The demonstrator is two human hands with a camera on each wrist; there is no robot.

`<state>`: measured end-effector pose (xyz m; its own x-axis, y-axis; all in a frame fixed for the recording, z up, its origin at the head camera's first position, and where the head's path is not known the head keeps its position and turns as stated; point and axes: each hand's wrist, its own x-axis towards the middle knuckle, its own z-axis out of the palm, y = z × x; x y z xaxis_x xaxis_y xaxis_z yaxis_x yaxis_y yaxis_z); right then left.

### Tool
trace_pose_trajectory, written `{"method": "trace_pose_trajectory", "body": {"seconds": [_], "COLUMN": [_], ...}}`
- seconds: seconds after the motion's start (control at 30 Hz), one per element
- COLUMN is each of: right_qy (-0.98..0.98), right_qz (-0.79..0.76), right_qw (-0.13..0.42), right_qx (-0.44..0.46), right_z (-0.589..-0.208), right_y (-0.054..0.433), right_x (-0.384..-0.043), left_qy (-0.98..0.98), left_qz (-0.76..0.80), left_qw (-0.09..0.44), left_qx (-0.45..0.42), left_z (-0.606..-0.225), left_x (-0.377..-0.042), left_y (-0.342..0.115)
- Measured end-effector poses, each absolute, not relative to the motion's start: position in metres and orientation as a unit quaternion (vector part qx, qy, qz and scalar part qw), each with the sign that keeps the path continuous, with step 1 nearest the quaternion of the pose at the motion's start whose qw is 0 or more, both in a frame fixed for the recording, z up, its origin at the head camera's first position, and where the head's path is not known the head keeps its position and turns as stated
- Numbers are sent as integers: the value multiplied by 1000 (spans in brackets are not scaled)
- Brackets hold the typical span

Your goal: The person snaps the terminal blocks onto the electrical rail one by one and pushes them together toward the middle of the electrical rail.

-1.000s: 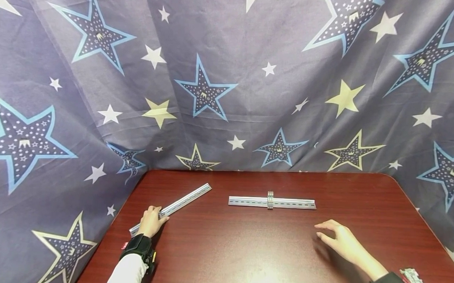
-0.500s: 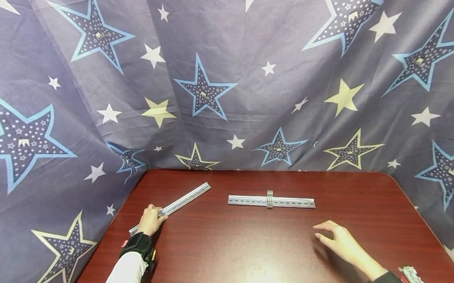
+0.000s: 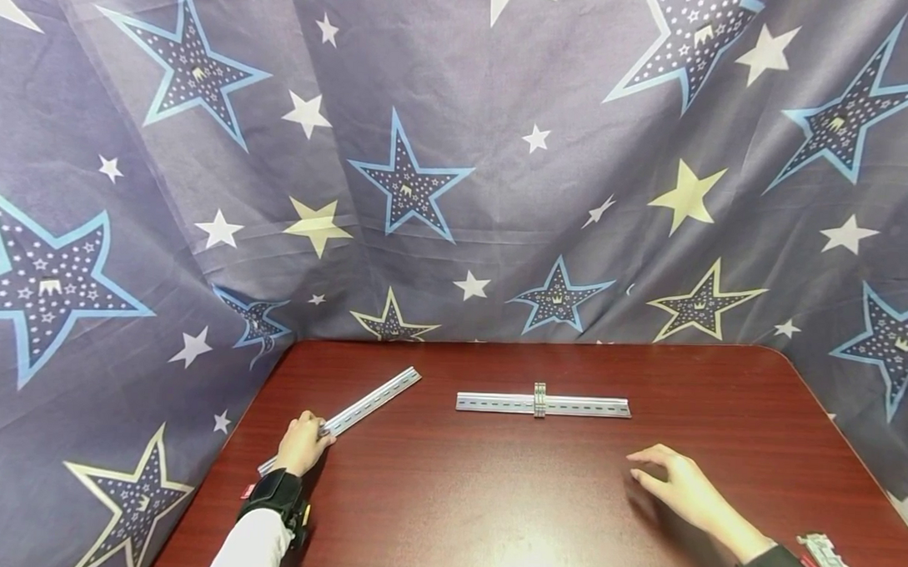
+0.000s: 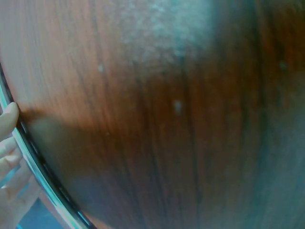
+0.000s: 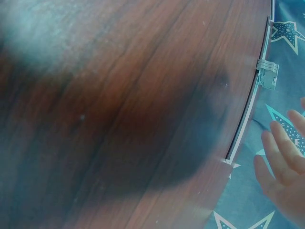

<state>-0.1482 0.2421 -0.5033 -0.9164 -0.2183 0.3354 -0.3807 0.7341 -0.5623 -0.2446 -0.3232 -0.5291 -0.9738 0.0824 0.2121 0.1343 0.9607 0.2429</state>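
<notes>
On the left of the table a slotted metal DIN rail (image 3: pixel 375 399) lies at a slant. My left hand (image 3: pixel 301 445) grips it near its closer end and covers part of it. In the left wrist view the thumb (image 4: pixel 8 119) is on one side of the rail (image 4: pixel 45 179) and the fingers are on the other. Further right, a second DIN rail (image 3: pixel 495 403) lies straight across, with a small cluster of terminal blocks (image 3: pixel 540 400) clipped around its middle. My right hand (image 3: pixel 676 481), holding nothing, hovers over the table in front of that rail's right end, fingers relaxed.
A small green-and-white packet (image 3: pixel 827 557) with a red part lies at the right near my sleeve. Another small red item (image 3: pixel 247 491) shows beside the left wrist. A star-print cloth (image 3: pixel 424 266) hangs behind and beside the reddish-brown table (image 3: pixel 447 492).
Hardly anything differs. Both hands keep their places, the left one still on the slanted rail. The view has shifted very slightly.
</notes>
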Motion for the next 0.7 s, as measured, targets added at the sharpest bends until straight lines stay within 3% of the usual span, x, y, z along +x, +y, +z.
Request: {"method": "trace_pose_trajectory", "body": {"seconds": [0.5,0.7], "right_qy": [-917,-921], "right_qz": [332,332], "right_qw": [135,124], "right_qx": [173,160], "right_z": [-506,-504], "right_y": [244,244], "right_x": [-150,-150], "left_qy": [-971,-968], "left_qz": [-120,-125], "left_qw": [161,158], "left_qx": [-131,-151], "left_z": [-503,-493], "left_x": [-250,-253], "left_y": [-297,-277]}}
